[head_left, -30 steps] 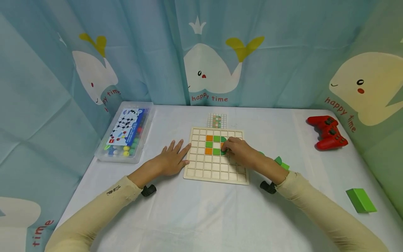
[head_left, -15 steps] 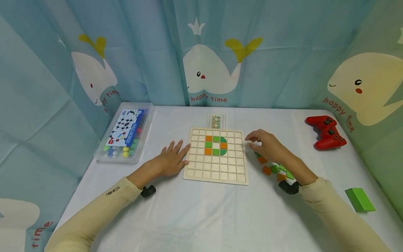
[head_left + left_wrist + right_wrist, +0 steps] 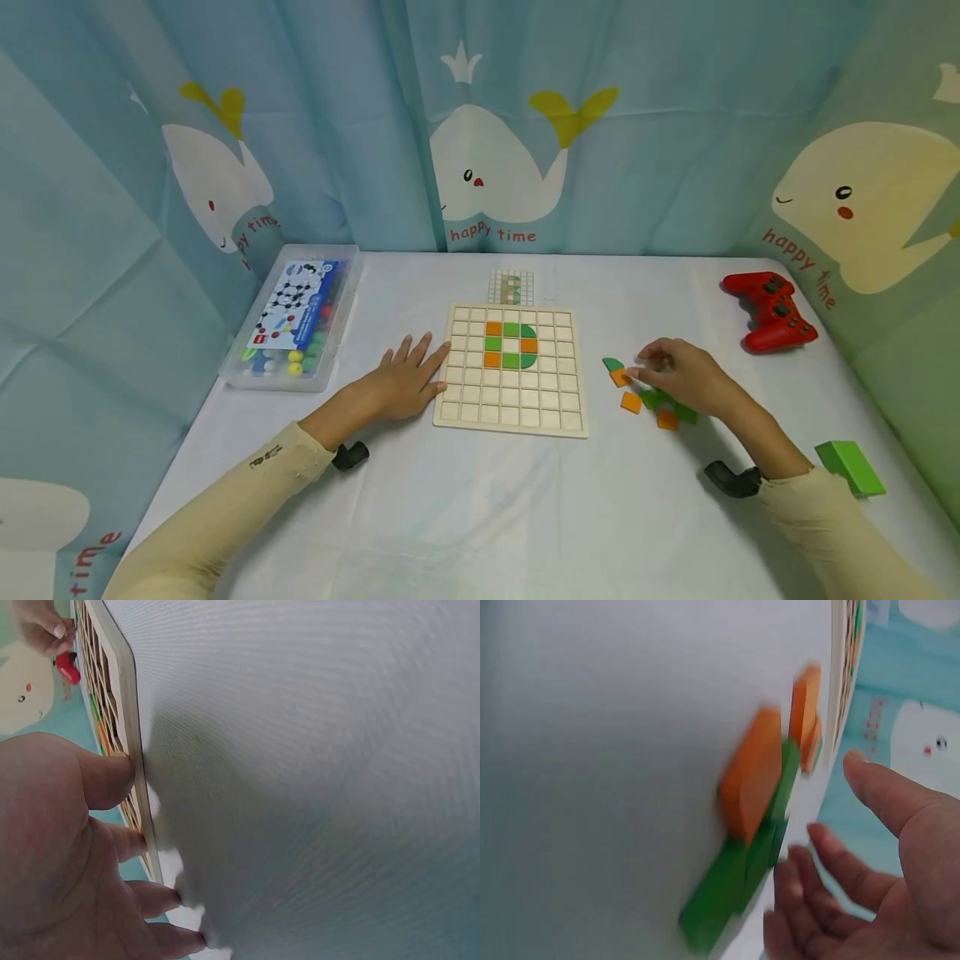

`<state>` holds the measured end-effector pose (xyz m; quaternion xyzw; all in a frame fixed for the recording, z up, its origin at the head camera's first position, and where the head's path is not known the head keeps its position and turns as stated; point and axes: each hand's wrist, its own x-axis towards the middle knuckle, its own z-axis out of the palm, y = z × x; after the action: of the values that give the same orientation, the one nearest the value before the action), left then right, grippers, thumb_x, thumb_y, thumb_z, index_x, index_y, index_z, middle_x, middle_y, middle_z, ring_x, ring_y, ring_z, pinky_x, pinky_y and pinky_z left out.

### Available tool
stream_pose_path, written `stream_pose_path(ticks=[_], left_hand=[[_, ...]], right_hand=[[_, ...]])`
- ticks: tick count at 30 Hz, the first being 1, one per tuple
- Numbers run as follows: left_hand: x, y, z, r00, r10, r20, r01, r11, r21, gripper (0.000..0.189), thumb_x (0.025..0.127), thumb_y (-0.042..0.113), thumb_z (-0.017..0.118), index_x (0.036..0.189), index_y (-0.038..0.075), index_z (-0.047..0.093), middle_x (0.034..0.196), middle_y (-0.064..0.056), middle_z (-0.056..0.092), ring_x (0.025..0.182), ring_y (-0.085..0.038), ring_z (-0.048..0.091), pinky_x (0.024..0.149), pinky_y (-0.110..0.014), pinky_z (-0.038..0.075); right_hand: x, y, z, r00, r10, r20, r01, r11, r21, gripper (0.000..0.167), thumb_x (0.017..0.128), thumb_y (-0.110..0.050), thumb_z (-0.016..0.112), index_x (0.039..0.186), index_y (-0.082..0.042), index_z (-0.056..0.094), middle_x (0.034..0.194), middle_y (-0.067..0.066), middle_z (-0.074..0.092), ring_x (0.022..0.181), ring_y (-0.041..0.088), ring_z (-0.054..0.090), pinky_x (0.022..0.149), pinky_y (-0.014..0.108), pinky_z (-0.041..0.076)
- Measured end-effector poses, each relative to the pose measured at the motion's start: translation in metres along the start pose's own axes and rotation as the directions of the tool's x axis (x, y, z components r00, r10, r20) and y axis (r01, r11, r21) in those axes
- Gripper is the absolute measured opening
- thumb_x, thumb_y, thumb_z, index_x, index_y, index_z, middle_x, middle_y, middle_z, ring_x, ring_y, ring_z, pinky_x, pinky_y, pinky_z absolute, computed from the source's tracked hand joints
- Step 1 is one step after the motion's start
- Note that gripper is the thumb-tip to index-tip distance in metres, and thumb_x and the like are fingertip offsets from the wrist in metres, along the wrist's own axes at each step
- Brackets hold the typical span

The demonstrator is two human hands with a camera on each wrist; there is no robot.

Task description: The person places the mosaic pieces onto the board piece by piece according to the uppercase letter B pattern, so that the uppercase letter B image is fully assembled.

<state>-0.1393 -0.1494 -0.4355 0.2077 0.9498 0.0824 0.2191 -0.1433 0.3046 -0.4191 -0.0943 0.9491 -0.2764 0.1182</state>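
Observation:
My left hand [image 3: 405,385] lies spread on the table, its thumb and index finger touching the left edge of the wooden grid board [image 3: 510,404]. In the left wrist view the thumb [image 3: 109,780] rests on the board's rim. Orange, green and dark green rounded tiles fill cells around one bare cell on the board. My right hand [image 3: 686,375] hovers over a loose pile of tiles, thumb and fingers apart, holding nothing. An orange tile [image 3: 754,772] lies against green tiles [image 3: 712,900] in the right wrist view. The hand partly hides the pile in the head view.
A small printed pattern card [image 3: 511,287] lies behind the board. At the left stands a clear plastic box [image 3: 288,321] of coloured balls. A red game controller [image 3: 770,311] and a green block [image 3: 850,467] are at the right. Patterned curtains surround the table.
My right hand has left the board and moved right to the loose tiles. A dark green rounded tile and an orange tile it covered on the board now show. The left hand stays put.

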Motion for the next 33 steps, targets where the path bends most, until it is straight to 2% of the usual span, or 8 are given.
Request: stream_pose_path(ticks=[7, 12, 15, 18, 21, 24, 28, 33], left_hand=[[0.000, -0.001, 0.000, 1.000, 0.006, -0.007, -0.006, 1.000, -0.002, 0.069, 0.115, 0.048, 0.035, 0.172, 0.021, 0.007, 0.177, -0.019, 0.000, 0.161, -0.049, 0.000, 0.126, -0.069, 0.012], [0.001, -0.001, 0.000, 1.000, 0.003, -0.002, -0.003, 1.000, -0.005, 0.070, 0.115, 0.050, 0.034, 0.172, 0.022, 0.006, 0.177, -0.018, -0.002, 0.161, -0.048, -0.001, 0.127, -0.068, 0.011], [0.001, -0.001, -0.001, 1.000, -0.003, 0.002, 0.003, 1.000, -0.005, 0.070, 0.114, 0.050, 0.034, 0.172, 0.023, 0.005, 0.177, -0.017, -0.003, 0.161, -0.048, -0.002, 0.127, -0.067, 0.011], [0.000, 0.000, -0.001, 1.000, -0.002, 0.003, 0.002, 1.000, -0.010, 0.070, 0.114, 0.050, 0.034, 0.172, 0.024, 0.005, 0.177, -0.017, -0.003, 0.161, -0.048, -0.003, 0.127, -0.067, 0.010], [0.001, 0.000, 0.000, 1.000, 0.000, 0.005, 0.000, 1.000, -0.010, 0.070, 0.114, 0.051, 0.033, 0.172, 0.024, 0.005, 0.177, -0.017, -0.003, 0.161, -0.047, -0.003, 0.127, -0.067, 0.010], [0.001, -0.001, 0.001, 1.000, 0.000, 0.005, 0.000, 1.000, -0.006, 0.070, 0.114, 0.051, 0.033, 0.172, 0.024, 0.005, 0.177, -0.017, -0.003, 0.162, -0.047, -0.003, 0.127, -0.067, 0.010], [0.001, -0.001, 0.001, 1.000, -0.002, 0.009, 0.002, 1.000, -0.004, 0.070, 0.114, 0.050, 0.034, 0.172, 0.023, 0.006, 0.177, -0.017, -0.003, 0.162, -0.047, -0.003, 0.127, -0.067, 0.010], [0.000, -0.001, 0.000, 1.000, -0.006, 0.013, 0.006, 1.000, -0.001, 0.070, 0.114, 0.050, 0.034, 0.172, 0.023, 0.006, 0.177, -0.017, -0.003, 0.162, -0.047, -0.003, 0.127, -0.067, 0.011]], right_hand=[[0.000, -0.012, 0.017, 1.000, -0.003, -0.026, 0.001, 0.998, -0.066, 0.052, 0.094, -0.041, 0.081, 0.116, 0.004, 0.066, 0.111, 0.022, 0.059, 0.098, 0.032, 0.056, 0.080, 0.041, 0.049], [0.003, -0.014, 0.018, 1.000, -0.003, -0.029, 0.001, 0.998, -0.067, 0.049, 0.094, -0.037, 0.082, 0.115, 0.004, 0.066, 0.107, 0.021, 0.058, 0.094, 0.031, 0.053, 0.072, 0.035, 0.046], [0.006, -0.017, 0.017, 1.000, 0.004, -0.015, -0.005, 0.999, -0.051, 0.050, 0.095, -0.037, 0.081, 0.118, 0.005, 0.065, 0.110, 0.023, 0.058, 0.095, 0.032, 0.054, 0.073, 0.036, 0.049], [0.008, -0.017, 0.010, 1.000, 0.009, 0.003, -0.008, 0.999, -0.044, 0.051, 0.099, -0.037, 0.076, 0.123, 0.007, 0.064, 0.115, 0.026, 0.059, 0.100, 0.036, 0.056, 0.081, 0.044, 0.054], [0.008, -0.009, -0.003, 0.999, 0.027, 0.019, -0.027, 0.999, -0.036, 0.051, 0.105, -0.037, 0.067, 0.128, 0.008, 0.062, 0.120, 0.027, 0.059, 0.106, 0.039, 0.057, 0.088, 0.051, 0.054], [0.007, 0.003, -0.017, 0.997, 0.050, 0.051, -0.048, 0.998, -0.027, 0.050, 0.108, -0.037, 0.062, 0.130, 0.008, 0.060, 0.118, 0.024, 0.061, 0.106, 0.037, 0.058, 0.086, 0.048, 0.054], [0.003, 0.019, -0.028, 0.987, 0.087, 0.135, -0.085, 0.996, -0.018, 0.046, 0.105, -0.035, 0.067, 0.125, 0.006, 0.061, 0.110, 0.018, 0.064, 0.101, 0.032, 0.057, 0.078, 0.036, 0.052], [-0.006, 0.031, -0.029, 0.974, 0.088, 0.211, -0.087, 0.996, -0.012, 0.047, 0.100, -0.034, 0.074, 0.121, 0.006, 0.062, 0.107, 0.013, 0.064, 0.100, 0.028, 0.056, 0.077, 0.034, 0.050]])
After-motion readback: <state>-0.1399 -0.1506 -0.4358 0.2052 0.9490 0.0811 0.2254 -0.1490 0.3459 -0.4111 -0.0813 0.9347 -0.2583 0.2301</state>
